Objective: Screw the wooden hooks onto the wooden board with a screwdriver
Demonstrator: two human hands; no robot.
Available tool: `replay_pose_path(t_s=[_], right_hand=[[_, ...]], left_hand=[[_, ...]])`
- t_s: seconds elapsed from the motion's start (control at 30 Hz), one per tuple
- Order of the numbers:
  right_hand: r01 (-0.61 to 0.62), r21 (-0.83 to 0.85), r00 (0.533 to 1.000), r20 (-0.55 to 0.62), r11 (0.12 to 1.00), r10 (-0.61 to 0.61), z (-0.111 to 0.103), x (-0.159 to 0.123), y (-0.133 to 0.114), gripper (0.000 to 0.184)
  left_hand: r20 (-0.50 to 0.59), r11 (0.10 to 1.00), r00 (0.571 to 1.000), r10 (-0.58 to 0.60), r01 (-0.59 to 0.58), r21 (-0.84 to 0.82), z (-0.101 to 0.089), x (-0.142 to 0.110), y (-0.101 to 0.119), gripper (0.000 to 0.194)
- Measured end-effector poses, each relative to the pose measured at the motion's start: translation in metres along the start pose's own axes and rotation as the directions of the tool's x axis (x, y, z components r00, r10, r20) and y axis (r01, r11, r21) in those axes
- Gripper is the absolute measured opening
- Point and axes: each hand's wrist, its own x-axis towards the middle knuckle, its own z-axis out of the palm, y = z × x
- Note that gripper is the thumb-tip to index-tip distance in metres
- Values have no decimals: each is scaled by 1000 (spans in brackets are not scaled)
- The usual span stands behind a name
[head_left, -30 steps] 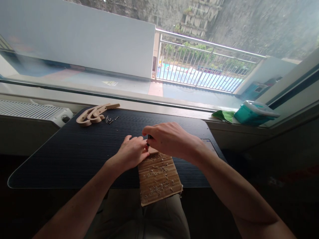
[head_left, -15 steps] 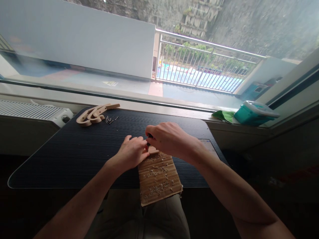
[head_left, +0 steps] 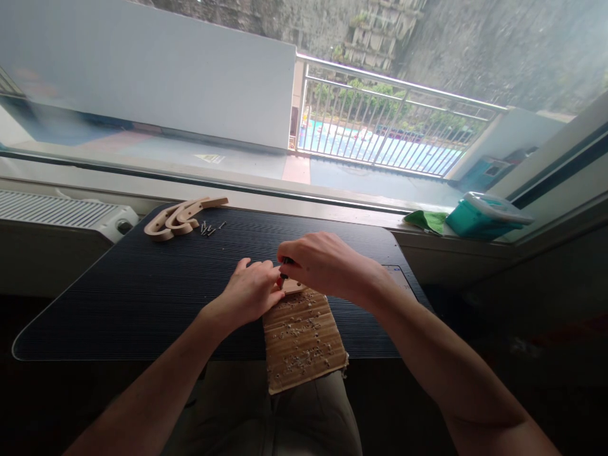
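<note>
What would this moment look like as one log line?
right hand: grips black-red tool | left hand: against wooden piece | curved pieces, screws: on table

No legible text; triangular floor sign (head_left: 209, 158) and screen (head_left: 399, 277) unreadable

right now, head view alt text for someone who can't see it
A right hand grips a dark tool over a wooden piece, left hand alongside, at the far end of pitted cardboard. Curved wooden parts and screws lie at the far left of the dark table.

Tool (head_left: 284, 276) mostly hidden by right hand's fingers (head_left: 287, 249), wooden piece (head_left: 293, 287) partly covered, radiator (head_left: 61, 212) cut off at left.
</note>
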Motion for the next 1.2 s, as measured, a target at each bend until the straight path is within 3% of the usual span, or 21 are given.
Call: replay_pose_path(t_s=[0.2,0.47,0.77,1.03,1.2], right_hand=[[-68,-20,998,-10,997,68,2,2,-4,27],[33,19,999,-6,999,-33,-1,-4,0,20],[-86,27,990,-109,996,89,16,-3,2,27],[64,248,969,-247,966,-1,31,-10,10,27],[68,363,942,-329,929,60,45,-12,11,24]], left_hand=[[22,1000,1000,-8,8,3,0,0,0,21],[3,1000,1000,0,0,8,4,1,-2,21],[-8,1000,1000,-14,14,2,5,0,-1,20],[-80,997,994,-76,77,11,12,-3,2,22],[-101,992,987,-127,128,4,14,-5,6,19]])
